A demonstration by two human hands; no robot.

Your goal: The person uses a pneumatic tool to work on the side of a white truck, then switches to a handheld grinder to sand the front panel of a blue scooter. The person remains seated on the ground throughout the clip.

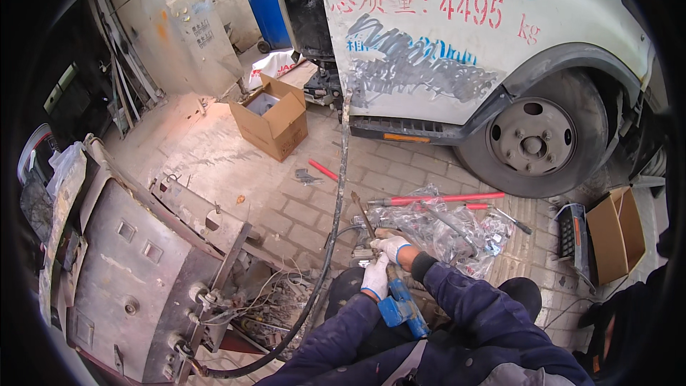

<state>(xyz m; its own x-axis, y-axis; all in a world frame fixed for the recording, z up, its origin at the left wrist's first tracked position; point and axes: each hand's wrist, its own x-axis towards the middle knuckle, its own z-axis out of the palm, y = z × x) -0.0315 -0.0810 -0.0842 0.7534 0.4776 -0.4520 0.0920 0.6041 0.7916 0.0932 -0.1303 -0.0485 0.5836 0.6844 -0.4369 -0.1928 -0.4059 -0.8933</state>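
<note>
While your white-gloved left hand (376, 276) and right hand (394, 246) curl closed around the blue, steel-bitted power tool (409, 309) — probably heavy, rigid — support it lower.

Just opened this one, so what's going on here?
A person in dark blue work clothes has the left hand and right hand, both white-gloved, at the front end of a blue power tool, where a long bit points forward. Their exact finger grip is unclear. Ahead, crumpled clear plastic lies on the paving; a white truck stands beyond.
</note>
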